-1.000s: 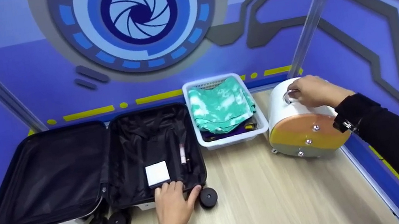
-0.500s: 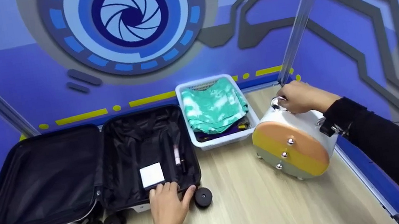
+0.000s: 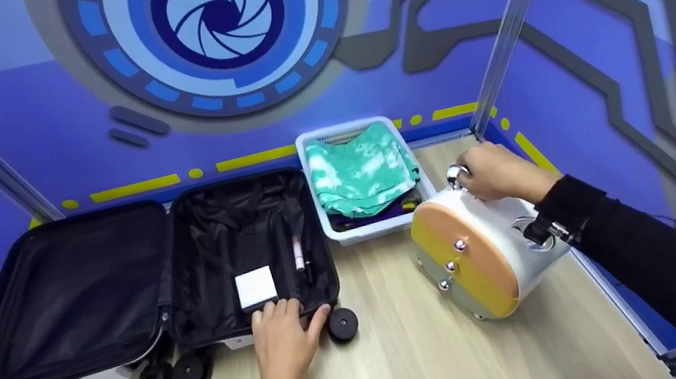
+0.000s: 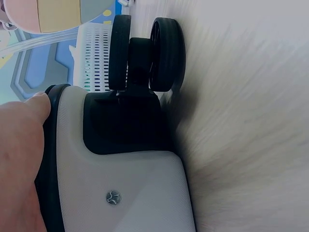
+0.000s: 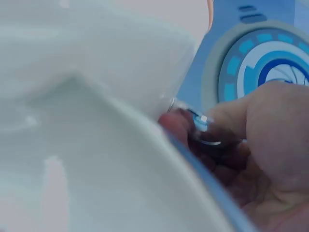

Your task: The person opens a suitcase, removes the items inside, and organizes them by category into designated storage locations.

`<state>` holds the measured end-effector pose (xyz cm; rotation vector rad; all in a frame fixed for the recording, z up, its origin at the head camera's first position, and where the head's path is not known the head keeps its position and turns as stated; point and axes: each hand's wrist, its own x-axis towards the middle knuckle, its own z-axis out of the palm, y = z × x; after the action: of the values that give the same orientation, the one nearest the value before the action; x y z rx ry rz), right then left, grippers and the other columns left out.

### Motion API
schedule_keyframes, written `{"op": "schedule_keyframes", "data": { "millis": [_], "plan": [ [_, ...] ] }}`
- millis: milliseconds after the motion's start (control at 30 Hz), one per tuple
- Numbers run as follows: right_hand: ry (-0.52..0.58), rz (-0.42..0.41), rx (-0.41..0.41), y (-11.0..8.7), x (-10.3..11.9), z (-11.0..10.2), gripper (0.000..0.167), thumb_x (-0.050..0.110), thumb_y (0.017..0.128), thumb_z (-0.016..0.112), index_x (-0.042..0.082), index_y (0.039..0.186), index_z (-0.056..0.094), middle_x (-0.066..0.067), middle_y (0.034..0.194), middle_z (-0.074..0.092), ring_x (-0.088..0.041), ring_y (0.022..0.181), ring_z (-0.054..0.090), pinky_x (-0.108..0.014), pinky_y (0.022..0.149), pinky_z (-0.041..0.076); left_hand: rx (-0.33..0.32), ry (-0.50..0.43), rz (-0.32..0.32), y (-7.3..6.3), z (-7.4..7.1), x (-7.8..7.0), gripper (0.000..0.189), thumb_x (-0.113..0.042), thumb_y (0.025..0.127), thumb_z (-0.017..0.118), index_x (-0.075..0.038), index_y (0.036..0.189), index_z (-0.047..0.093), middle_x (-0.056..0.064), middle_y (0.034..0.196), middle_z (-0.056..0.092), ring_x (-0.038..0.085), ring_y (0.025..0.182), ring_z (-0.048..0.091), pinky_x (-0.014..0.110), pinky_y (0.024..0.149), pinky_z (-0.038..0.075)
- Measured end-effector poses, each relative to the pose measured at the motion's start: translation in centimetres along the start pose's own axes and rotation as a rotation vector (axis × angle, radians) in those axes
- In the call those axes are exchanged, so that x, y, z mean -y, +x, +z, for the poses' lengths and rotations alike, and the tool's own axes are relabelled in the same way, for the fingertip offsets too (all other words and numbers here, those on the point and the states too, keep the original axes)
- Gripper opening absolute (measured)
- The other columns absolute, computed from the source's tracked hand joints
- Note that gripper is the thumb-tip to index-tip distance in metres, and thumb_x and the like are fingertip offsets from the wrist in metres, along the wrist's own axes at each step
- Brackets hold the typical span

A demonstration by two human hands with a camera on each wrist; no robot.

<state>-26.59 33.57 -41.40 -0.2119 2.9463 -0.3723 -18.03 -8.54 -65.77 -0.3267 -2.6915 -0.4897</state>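
My right hand (image 3: 498, 174) grips the shiny metal ring handle (image 3: 458, 177) on top of a white case (image 3: 467, 257). The case has an oval front striped orange, yellow and grey, with silver knobs. It leans to one side; whether it touches the floor I cannot tell. In the right wrist view the glossy white body (image 5: 72, 48) hides part of the fingers (image 5: 176, 126). My left hand (image 3: 285, 347) rests on the front rim of an open suitcase (image 3: 240, 235), fingertips over the edge. Inside lie a white square box (image 3: 256, 287) and a slim pink-and-white tube (image 3: 298, 253).
Behind the case, a white basket (image 3: 362, 236) holds folded green-and-white cloth (image 3: 362, 172) and darker items. The suitcase's other half (image 3: 70, 299) lies open at the left. Black wheels (image 3: 342, 325) jut out in front. Blue-purple panels (image 3: 170, 155) enclose the wooden surface (image 3: 394, 370).
My right hand has brought the case away from the right wall, leftward and nearer, and the case has tipped. The left hand stays on the suitcase rim.
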Motion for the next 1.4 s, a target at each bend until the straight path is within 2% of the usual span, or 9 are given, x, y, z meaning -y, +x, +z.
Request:
{"op": "schedule_keyframes", "data": {
  "millis": [100, 267, 433, 633, 733, 967, 1233, 1300, 1400],
  "plan": [
    [0.001, 0.022, 0.022, 0.1, 0.8, -0.3, 0.02, 0.01, 0.101, 0.06, 0.002, 0.109, 0.076, -0.017, 0.097, 0.074, -0.032, 0.087, 0.069, -0.037, 0.068, 0.056, 0.002, 0.0, -0.002, 0.2, -0.1, 0.0, 0.063, -0.072, 0.1, 0.066, -0.009, 0.097, 0.072, 0.009, 0.088, 0.07, 0.032, 0.086, 0.059, 0.046, 0.083, 0.039],
    [0.021, 0.03, 0.146, 0.7, 1.7, -1.2, 0.041, -0.003, 0.093, 0.059, -0.001, 0.132, 0.072, -0.028, 0.121, 0.074, -0.028, 0.084, 0.076, -0.033, 0.062, 0.063, 0.013, 0.002, -0.006, 0.1, -0.1, 0.0, 0.063, -0.072, 0.101, 0.065, -0.01, 0.098, 0.073, 0.008, 0.089, 0.07, 0.031, 0.087, 0.059, 0.045, 0.083, 0.039],
    [0.007, 0.007, 0.23, 1.4, 2.1, -1.8, 0.041, -0.008, 0.088, 0.057, -0.006, 0.125, 0.073, -0.031, 0.119, 0.072, -0.016, 0.066, 0.078, -0.03, 0.06, 0.064, 0.019, 0.015, -0.003, 0.0, -0.2, 0.1, 0.063, -0.073, 0.101, 0.064, -0.01, 0.098, 0.073, 0.008, 0.089, 0.07, 0.031, 0.087, 0.06, 0.046, 0.083, 0.039],
    [0.085, 0.053, 0.254, 1.8, 2.5, -1.7, 0.04, -0.005, 0.092, 0.056, -0.009, 0.13, 0.069, -0.036, 0.123, 0.07, -0.012, 0.064, 0.079, -0.03, 0.062, 0.065, -0.001, 0.016, 0.005, 0.0, -0.3, 0.2, 0.061, -0.071, 0.1, 0.067, -0.01, 0.095, 0.072, 0.008, 0.087, 0.069, 0.032, 0.086, 0.06, 0.046, 0.083, 0.04],
    [0.09, 0.076, 0.254, 1.9, 2.9, -1.8, 0.04, -0.002, 0.095, 0.055, -0.008, 0.132, 0.068, -0.037, 0.126, 0.069, -0.011, 0.064, 0.079, -0.029, 0.065, 0.065, -0.009, 0.01, 0.012, 0.0, -0.2, 0.2, 0.061, -0.071, 0.1, 0.068, -0.01, 0.095, 0.071, 0.008, 0.086, 0.068, 0.032, 0.085, 0.06, 0.046, 0.083, 0.039],
    [0.112, 0.118, 0.272, 2.2, 4.3, -1.7, 0.036, 0.003, 0.1, 0.056, -0.005, 0.133, 0.067, -0.026, 0.109, 0.078, -0.01, 0.064, 0.079, -0.028, 0.069, 0.065, 0.003, 0.008, 0.006, 0.1, -0.2, 0.0, 0.06, -0.072, 0.099, 0.068, -0.011, 0.095, 0.071, 0.007, 0.085, 0.068, 0.031, 0.084, 0.06, 0.045, 0.082, 0.039],
    [0.11, 0.144, 0.269, 2.4, 4.8, -1.6, 0.043, 0.003, 0.097, 0.053, -0.003, 0.137, 0.066, -0.013, 0.09, 0.082, -0.009, 0.063, 0.079, -0.026, 0.071, 0.064, -0.002, 0.002, 0.004, 0.1, -0.2, -0.1, 0.061, -0.071, 0.099, 0.068, -0.011, 0.095, 0.071, 0.007, 0.086, 0.068, 0.032, 0.084, 0.059, 0.045, 0.083, 0.039],
    [0.143, 0.142, 0.271, 2.4, 4.7, -1.5, 0.043, 0.002, 0.096, 0.052, -0.004, 0.136, 0.066, -0.015, 0.09, 0.082, -0.01, 0.062, 0.079, -0.027, 0.07, 0.064, -0.007, 0.004, 0.006, 0.1, -0.3, 0.0, 0.061, -0.071, 0.099, 0.068, -0.011, 0.095, 0.071, 0.007, 0.085, 0.068, 0.032, 0.084, 0.06, 0.045, 0.083, 0.04],
    [0.2, 0.157, 0.27, 2.3, 4.7, -1.3, 0.043, 0.001, 0.096, 0.05, -0.005, 0.136, 0.065, -0.022, 0.101, 0.08, -0.01, 0.062, 0.079, -0.029, 0.067, 0.065, -0.009, 0.006, 0.009, 0.1, -0.4, 0.0, 0.06, -0.071, 0.099, 0.069, -0.011, 0.094, 0.071, 0.008, 0.085, 0.068, 0.032, 0.085, 0.06, 0.046, 0.083, 0.04]
  ]
}}
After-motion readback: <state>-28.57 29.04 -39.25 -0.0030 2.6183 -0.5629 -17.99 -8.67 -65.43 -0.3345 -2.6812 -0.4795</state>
